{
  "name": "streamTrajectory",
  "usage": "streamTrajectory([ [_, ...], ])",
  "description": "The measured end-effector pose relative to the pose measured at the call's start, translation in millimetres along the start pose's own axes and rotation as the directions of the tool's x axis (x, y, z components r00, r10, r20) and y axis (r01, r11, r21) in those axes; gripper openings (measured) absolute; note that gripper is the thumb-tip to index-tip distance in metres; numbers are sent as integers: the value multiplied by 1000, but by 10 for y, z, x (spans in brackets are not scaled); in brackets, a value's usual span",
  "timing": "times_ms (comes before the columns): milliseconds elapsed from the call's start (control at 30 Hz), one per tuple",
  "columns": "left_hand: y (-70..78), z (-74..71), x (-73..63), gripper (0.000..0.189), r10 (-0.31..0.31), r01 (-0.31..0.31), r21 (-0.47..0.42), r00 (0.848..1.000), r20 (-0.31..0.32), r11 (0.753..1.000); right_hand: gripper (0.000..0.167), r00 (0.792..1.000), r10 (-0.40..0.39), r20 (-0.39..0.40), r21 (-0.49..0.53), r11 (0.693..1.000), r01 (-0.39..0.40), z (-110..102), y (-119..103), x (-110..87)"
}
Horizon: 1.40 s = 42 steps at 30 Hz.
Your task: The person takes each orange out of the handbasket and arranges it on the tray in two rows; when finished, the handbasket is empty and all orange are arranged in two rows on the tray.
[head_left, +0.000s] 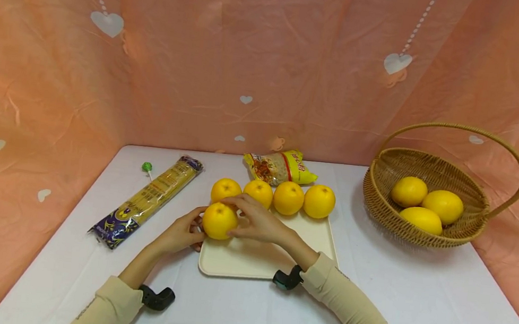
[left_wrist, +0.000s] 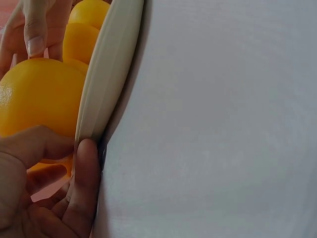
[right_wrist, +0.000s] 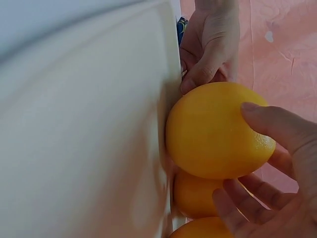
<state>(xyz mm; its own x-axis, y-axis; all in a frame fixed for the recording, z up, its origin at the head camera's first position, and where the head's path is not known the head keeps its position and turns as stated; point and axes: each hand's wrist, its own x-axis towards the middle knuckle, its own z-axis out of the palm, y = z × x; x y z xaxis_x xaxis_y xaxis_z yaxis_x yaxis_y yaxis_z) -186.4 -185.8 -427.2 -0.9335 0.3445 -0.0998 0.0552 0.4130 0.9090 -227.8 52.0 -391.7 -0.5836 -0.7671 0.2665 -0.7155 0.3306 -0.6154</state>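
An orange (head_left: 219,221) sits at the left side of a cream tray (head_left: 257,263). My right hand (head_left: 259,222) holds this orange, thumb on its near side and fingers curved round the far side, as the right wrist view shows. My left hand (head_left: 182,233) pinches the tray's left rim beside the same fruit; in the left wrist view its thumb lies over the rim (left_wrist: 101,84) and its fingers are on the outer side. Behind, a row of several more oranges (head_left: 289,198) lines the tray's back edge, the leftmost partly hidden by the right hand.
A wicker basket (head_left: 374,210) with a tall handle stands at the right, holding three yellow fruits (head_left: 444,206). A yellow snack bag (head_left: 283,167) lies behind the tray. To the left lie a long pack of noodles (head_left: 149,197) and a green lollipop (head_left: 147,167).
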Motion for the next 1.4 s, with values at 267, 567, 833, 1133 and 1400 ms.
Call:
streamTrajectory([
  [267,-22,5,11,69,-19,19,-7,1000,-6,1000,62,1000,-4,2,39,999,4,-8,12,-4],
  [567,-28,16,11,70,-33,33,-1,999,-11,999,62,999,9,-46,203,979,1,-135,21,-31],
  [833,-4,18,18,70,-36,36,-1,999,-11,999,58,986,94,-135,378,925,-36,-482,-29,-157],
  [1133,-7,21,22,69,-47,47,-3,999,-21,999,48,953,110,-282,367,930,1,-873,167,-453],
  [1400,-27,18,16,69,-22,22,-17,1000,-21,1000,44,908,140,-394,307,952,-13,-1298,260,-852],
])
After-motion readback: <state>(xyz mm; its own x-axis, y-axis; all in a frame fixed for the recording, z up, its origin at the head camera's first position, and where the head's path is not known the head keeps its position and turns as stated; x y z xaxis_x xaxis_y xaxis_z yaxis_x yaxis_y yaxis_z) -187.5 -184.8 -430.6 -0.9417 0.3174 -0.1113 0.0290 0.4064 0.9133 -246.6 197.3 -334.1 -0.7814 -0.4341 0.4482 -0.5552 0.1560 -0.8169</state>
